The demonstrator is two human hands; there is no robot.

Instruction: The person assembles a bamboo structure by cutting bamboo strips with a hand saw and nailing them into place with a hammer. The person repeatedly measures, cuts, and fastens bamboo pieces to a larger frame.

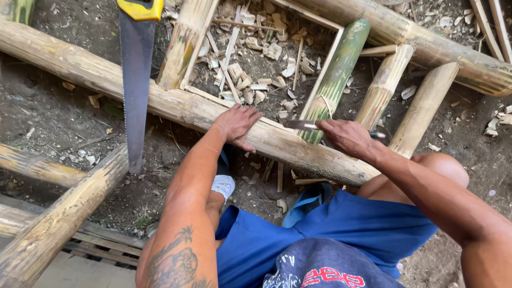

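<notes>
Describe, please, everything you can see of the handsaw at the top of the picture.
The handsaw has a yellow handle, cut off by the top edge, and a long dark blade that tapers to a point. It runs almost straight down the frame, tip lowest. Its blade crosses over the long bamboo pole, and its tip ends beside another pole at lower left. Neither hand touches it; the left hand is the nearer one.

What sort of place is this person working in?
Probably an outdoor, dirt-floored bamboo workshop. Thick bamboo poles are joined into a frame on bare earth, bamboo shavings litter the ground, and a handsaw leans nearby.
</notes>
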